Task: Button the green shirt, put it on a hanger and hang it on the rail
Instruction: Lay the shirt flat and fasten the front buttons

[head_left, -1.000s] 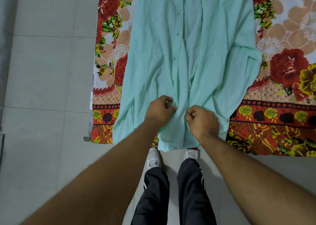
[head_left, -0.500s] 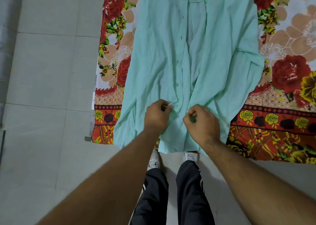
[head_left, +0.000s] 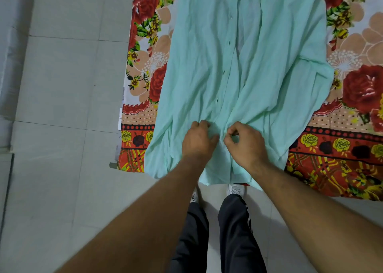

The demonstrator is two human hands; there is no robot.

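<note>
shirt: green shirt flat on floral bedsheet, front open, hem over near edge
left hand: pinching left placket near hem
right hand: pinching right placket beside it

Pale mint-green cotton shirt, front open, spread flat on a red floral printed cloth beside grey floor tiles. Left hand and right hand, side by side, each pinch a front edge near the hem. Black trousers, white shoes below.
</note>
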